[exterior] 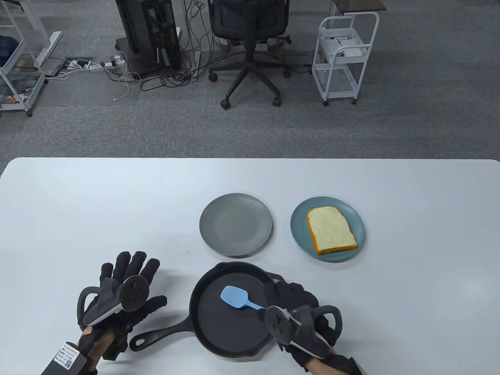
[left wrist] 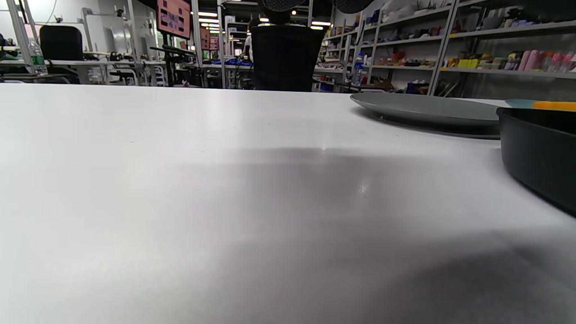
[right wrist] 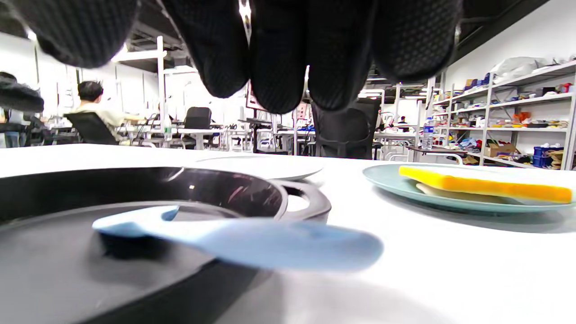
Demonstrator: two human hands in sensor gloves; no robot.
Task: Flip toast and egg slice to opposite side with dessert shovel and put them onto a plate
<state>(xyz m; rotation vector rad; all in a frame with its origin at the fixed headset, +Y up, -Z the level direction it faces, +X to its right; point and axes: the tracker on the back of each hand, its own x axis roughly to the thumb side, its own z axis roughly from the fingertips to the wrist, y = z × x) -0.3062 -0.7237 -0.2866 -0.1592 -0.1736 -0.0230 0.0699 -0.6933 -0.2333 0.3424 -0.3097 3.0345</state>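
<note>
A light-blue dessert shovel (exterior: 238,299) lies in the black cast-iron pan (exterior: 218,332), its blade on the pan floor and its handle (right wrist: 288,245) resting over the right rim. My right hand (exterior: 283,295) hovers just over the handle end; its fingers (right wrist: 279,67) hang above it without touching. My left hand (exterior: 129,273) lies flat on the table left of the pan, fingers spread and holding nothing. A slice of toast (exterior: 331,230) with a yellow crust (right wrist: 486,186) sits on the teal plate (exterior: 299,230). No egg slice shows in any view.
An empty grey plate (exterior: 235,225) stands behind the pan, left of the teal plate. The pan's long handle (exterior: 160,336) points toward the bottom left, near my left wrist. The pan wall (left wrist: 540,153) and grey plate (left wrist: 427,110) show in the left wrist view.
</note>
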